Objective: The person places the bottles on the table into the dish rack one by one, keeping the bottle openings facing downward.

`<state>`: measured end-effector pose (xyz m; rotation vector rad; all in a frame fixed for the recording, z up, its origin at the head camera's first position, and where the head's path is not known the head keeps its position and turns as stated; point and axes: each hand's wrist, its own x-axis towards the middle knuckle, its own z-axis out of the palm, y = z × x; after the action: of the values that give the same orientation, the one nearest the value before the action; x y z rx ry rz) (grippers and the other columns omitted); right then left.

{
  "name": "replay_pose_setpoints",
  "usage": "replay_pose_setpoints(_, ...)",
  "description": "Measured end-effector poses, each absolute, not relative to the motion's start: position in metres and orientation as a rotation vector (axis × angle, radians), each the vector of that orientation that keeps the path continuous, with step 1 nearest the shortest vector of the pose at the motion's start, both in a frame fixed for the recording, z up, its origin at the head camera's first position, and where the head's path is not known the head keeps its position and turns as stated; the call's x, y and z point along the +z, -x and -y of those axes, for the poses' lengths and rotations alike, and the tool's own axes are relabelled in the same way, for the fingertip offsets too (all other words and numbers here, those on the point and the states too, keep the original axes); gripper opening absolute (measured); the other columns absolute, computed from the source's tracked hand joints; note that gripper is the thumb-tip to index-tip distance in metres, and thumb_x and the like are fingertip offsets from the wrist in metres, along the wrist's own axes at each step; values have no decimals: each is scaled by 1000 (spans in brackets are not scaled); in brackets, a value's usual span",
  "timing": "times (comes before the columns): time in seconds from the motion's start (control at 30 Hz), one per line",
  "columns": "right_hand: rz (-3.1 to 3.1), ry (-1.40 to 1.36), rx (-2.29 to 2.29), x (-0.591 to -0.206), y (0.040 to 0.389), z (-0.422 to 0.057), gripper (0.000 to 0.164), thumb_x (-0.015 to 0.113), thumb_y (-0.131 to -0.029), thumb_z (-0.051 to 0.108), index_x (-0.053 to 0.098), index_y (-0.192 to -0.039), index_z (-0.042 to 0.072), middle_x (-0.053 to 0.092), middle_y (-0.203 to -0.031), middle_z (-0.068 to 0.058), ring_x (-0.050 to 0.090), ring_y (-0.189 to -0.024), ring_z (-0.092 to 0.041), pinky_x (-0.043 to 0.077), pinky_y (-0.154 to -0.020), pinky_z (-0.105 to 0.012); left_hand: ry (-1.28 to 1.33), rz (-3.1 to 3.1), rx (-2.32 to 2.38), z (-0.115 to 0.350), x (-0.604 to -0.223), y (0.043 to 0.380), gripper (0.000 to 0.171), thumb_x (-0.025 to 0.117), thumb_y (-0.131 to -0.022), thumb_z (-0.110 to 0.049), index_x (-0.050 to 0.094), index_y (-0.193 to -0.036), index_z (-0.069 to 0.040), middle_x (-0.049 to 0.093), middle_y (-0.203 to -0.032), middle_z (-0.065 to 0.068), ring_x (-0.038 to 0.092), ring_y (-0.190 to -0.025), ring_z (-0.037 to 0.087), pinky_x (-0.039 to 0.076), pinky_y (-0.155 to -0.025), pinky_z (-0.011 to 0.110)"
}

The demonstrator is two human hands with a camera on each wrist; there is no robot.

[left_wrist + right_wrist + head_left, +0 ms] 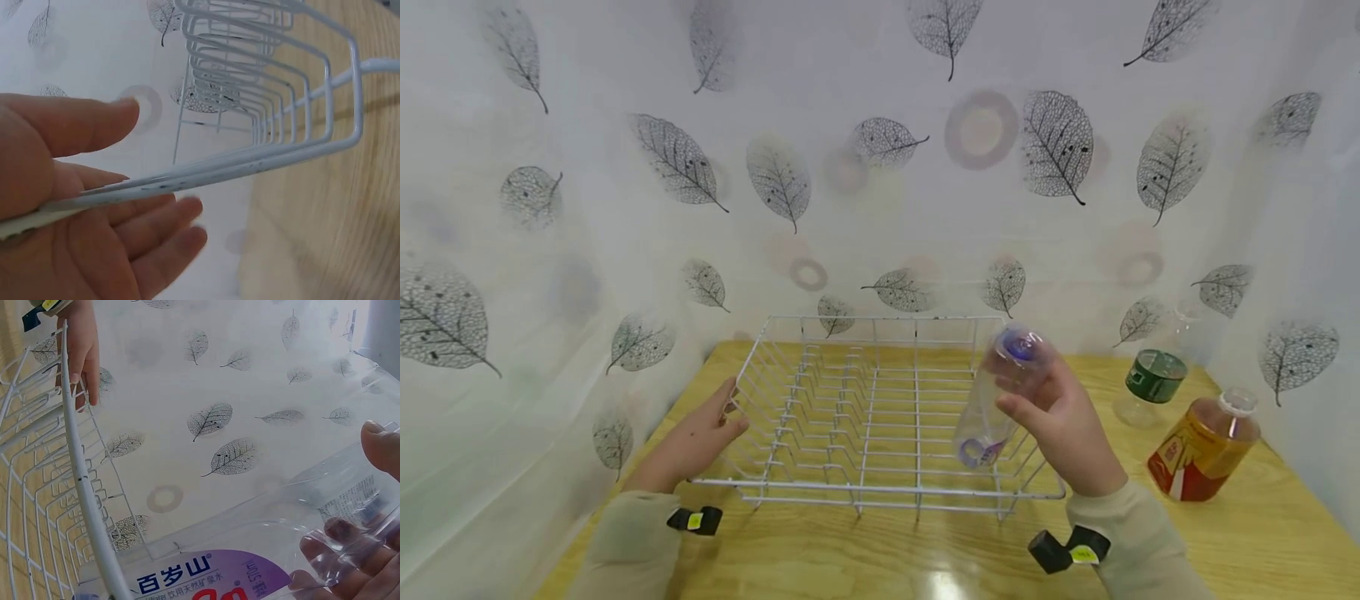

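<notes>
In the head view my right hand [1067,425] grips a clear plastic water bottle [979,412] with a purple label, its thumb on the near side. The bottle is tilted over the right part of a white wire dish rack [805,486]. Its purple-and-white label [206,569] faces the right wrist camera. At the rack's left side is my left hand [696,437]. In the left wrist view the rack's rim wire [200,177] runs across that palm between thumb and fingers, and the fingers [165,253] are extended, not wrapped round it.
On the wooden table [820,567], right of the rack, stand a bottle of amber drink [1206,450] with a red-yellow label and a clear bottle with a green label [1156,377]. A leaf-printed white curtain [895,225] closes off the back and sides.
</notes>
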<state>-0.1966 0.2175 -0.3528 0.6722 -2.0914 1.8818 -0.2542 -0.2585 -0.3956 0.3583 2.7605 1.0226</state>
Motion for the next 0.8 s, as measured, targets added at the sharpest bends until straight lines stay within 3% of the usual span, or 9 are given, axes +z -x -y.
replay_pose_setpoints(0.1,2093,-669,1855,-351,194,-218,65,63,-96,-7,40,-153,13,57,-140,-13,57,-127,-20,49,-101,-27,-385,-2737,1089,261,-400,256,75,43,-111,-31,-4,-162,-4,26,-159,29,33,-140,52,31,-109,67)
replay_pose_setpoints(0.23,2084,-671,1815,-344,191,-223,64,61,-97,-7,39,-154,13,58,-141,-9,58,-126,-18,50,-98,-25,-410,-2737,1182,262,-403,257,67,39,-111,-17,-1,-162,-4,33,-157,27,35,-141,48,28,-112,65)
replay_pose_setpoints(0.57,2147,-780,1670,-293,210,-216,66,61,-98,-4,38,-155,19,54,-145,-13,55,-130,-23,48,-101,-26,-393,-2651,1388,263,-408,255,64,36,-113,-22,1,-163,-5,23,-162,27,38,-141,44,28,-113,64)
replay_pose_setpoints(0.8,2213,-730,1696,-276,255,-195,61,65,-101,16,36,-154,22,54,-140,-13,57,-126,-29,49,-102,-39,-387,-2622,1431,266,-413,257,66,39,-112,-25,2,-163,-8,25,-162,25,37,-142,42,27,-113,64)
